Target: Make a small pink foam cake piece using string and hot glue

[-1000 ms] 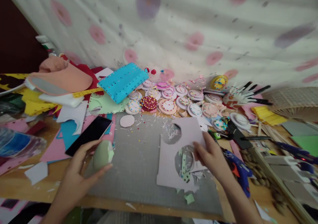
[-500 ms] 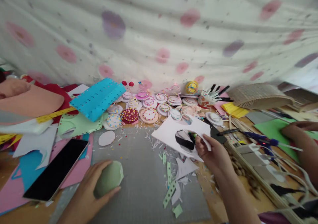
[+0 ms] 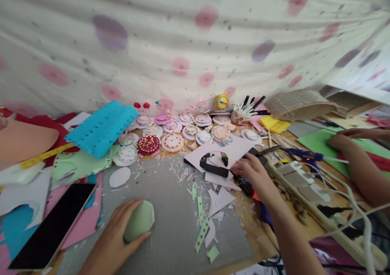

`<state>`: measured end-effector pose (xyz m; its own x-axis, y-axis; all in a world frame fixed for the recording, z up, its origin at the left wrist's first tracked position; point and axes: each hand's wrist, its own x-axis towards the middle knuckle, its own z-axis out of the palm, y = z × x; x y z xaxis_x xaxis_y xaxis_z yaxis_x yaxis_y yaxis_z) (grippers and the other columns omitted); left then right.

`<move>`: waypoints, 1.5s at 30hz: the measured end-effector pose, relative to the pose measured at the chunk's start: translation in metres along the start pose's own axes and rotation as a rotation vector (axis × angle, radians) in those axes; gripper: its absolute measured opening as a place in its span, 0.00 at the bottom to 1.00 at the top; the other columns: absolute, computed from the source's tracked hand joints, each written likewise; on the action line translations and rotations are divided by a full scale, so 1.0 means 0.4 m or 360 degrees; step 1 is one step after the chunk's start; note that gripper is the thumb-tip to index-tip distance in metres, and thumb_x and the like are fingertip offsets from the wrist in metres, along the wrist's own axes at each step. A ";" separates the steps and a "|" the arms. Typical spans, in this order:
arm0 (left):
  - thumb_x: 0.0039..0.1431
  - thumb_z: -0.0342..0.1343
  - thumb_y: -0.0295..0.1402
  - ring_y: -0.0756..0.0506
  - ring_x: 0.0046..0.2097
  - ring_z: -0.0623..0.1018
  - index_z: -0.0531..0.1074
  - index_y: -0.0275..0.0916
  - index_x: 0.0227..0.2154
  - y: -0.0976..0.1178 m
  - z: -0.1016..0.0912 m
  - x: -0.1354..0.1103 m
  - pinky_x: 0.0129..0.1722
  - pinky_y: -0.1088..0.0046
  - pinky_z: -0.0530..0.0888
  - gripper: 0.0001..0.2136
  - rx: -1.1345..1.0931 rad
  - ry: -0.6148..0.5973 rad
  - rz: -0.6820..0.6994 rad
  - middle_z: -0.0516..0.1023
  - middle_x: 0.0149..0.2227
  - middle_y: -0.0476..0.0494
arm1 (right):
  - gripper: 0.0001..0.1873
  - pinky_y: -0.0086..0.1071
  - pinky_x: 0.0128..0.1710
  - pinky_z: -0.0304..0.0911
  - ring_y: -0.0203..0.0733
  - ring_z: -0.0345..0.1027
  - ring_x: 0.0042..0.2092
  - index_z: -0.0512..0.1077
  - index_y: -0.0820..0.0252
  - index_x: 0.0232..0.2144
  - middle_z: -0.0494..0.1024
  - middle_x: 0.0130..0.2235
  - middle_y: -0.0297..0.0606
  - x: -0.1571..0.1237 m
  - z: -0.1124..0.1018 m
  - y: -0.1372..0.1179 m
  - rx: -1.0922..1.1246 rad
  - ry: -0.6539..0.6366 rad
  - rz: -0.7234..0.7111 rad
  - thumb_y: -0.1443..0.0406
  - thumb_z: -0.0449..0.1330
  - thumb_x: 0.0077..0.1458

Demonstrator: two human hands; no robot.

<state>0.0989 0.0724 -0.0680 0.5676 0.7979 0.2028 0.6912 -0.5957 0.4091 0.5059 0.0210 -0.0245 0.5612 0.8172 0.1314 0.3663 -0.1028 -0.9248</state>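
My left hand is curled round a pale green round foam piece, thumb on one side and fingers on the other, just above the grey cutting mat. To the right, my right hand reaches to the right edge of a white foam sheet that has a large hole cut in it. Its fingers are stretched out and no longer pinch the sheet. A black strip-like object shows at the hole's lower edge. A white oval piece lies on the mat.
Small decorated hats crowd the back. A phone and foam sheets lie left. Green and white scraps litter the mat's right side. Beyond are a glue gun, a power strip with cables, and another person's hand on green foam.
The white sheet has come down lower and flatter, and my right hand has loosened from it. The left hand still holds the green piece. The whole view has shifted slightly.
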 end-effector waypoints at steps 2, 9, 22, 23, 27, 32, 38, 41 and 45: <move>0.54 0.60 0.39 0.37 0.54 0.75 0.61 0.47 0.56 -0.001 0.005 -0.001 0.52 0.57 0.75 0.27 0.0019 -0.0002 0.0034 0.74 0.54 0.41 | 0.26 0.47 0.43 0.68 0.49 0.72 0.42 0.56 0.61 0.55 0.74 0.43 0.47 0.006 -0.014 -0.021 -0.0173 0.0326 -0.0126 0.57 0.53 0.58; 0.54 0.60 0.40 0.37 0.55 0.74 0.59 0.47 0.57 -0.001 0.008 -0.005 0.53 0.57 0.75 0.28 0.0060 -0.0033 0.0094 0.73 0.55 0.41 | 0.11 0.38 0.43 0.64 0.47 0.68 0.41 0.69 0.61 0.37 0.74 0.36 0.45 -0.041 0.037 -0.095 -0.1280 -0.0153 -0.0901 0.74 0.48 0.57; 0.56 0.58 0.40 0.36 0.58 0.72 0.61 0.43 0.59 0.020 0.010 -0.011 0.56 0.53 0.72 0.27 -0.0022 -0.0086 -0.0015 0.71 0.58 0.38 | 0.22 0.37 0.37 0.61 0.51 0.73 0.41 0.65 0.65 0.49 0.78 0.40 0.50 -0.004 0.105 -0.111 -0.1902 -0.0755 -0.0843 0.80 0.49 0.53; 0.56 0.58 0.40 0.36 0.58 0.72 0.61 0.43 0.59 0.021 0.009 -0.012 0.56 0.54 0.72 0.27 -0.0035 -0.0092 -0.0022 0.70 0.58 0.39 | 0.22 0.36 0.36 0.61 0.51 0.74 0.40 0.65 0.66 0.50 0.78 0.39 0.50 -0.004 0.091 -0.120 -0.1913 -0.0785 -0.0826 0.80 0.49 0.53; 0.55 0.59 0.40 0.37 0.57 0.72 0.63 0.45 0.57 0.024 0.001 -0.009 0.56 0.54 0.72 0.26 -0.0128 -0.0067 -0.0130 0.72 0.56 0.40 | 0.22 0.34 0.34 0.61 0.50 0.76 0.38 0.61 0.66 0.54 0.80 0.37 0.48 -0.020 0.022 -0.156 -0.1847 -0.0886 -0.0719 0.73 0.52 0.56; 0.55 0.59 0.43 0.37 0.54 0.74 0.63 0.46 0.54 0.034 -0.025 0.016 0.53 0.56 0.73 0.25 -0.0277 0.0060 -0.0285 0.72 0.54 0.40 | 0.26 0.44 0.50 0.60 0.50 0.75 0.43 0.61 0.61 0.56 0.81 0.41 0.46 -0.016 -0.017 -0.158 -0.1769 -0.0820 -0.0957 0.75 0.50 0.54; 0.55 0.60 0.43 0.39 0.52 0.76 0.62 0.47 0.54 0.044 -0.047 0.027 0.51 0.61 0.75 0.25 -0.0377 0.0102 -0.0328 0.73 0.53 0.42 | 0.35 0.57 0.64 0.38 0.49 0.67 0.58 0.64 0.59 0.55 0.78 0.50 0.46 0.010 -0.059 -0.146 -0.1769 -0.0694 -0.1380 0.82 0.46 0.45; 0.54 0.60 0.43 0.38 0.53 0.75 0.63 0.47 0.54 0.040 -0.043 0.021 0.52 0.59 0.74 0.25 -0.0383 0.0101 -0.0346 0.72 0.54 0.42 | 0.34 0.56 0.66 0.37 0.48 0.58 0.63 0.65 0.53 0.55 0.76 0.54 0.38 -0.006 -0.127 -0.142 -0.1612 -0.0776 -0.1397 0.81 0.45 0.48; 0.54 0.60 0.41 0.38 0.55 0.74 0.64 0.47 0.54 0.032 -0.035 0.022 0.55 0.57 0.72 0.24 -0.0625 0.0078 -0.0424 0.71 0.56 0.41 | 0.27 0.53 0.63 0.49 0.50 0.68 0.57 0.64 0.44 0.56 0.76 0.53 0.36 -0.058 -0.197 -0.128 -0.1211 -0.0798 -0.1173 0.73 0.49 0.58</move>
<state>0.1065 0.0732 -0.0483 0.3655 0.9271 0.0832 0.5832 -0.2977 0.7558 0.5328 -0.0375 0.0479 -0.2651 0.9355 0.2337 0.9258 0.3147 -0.2094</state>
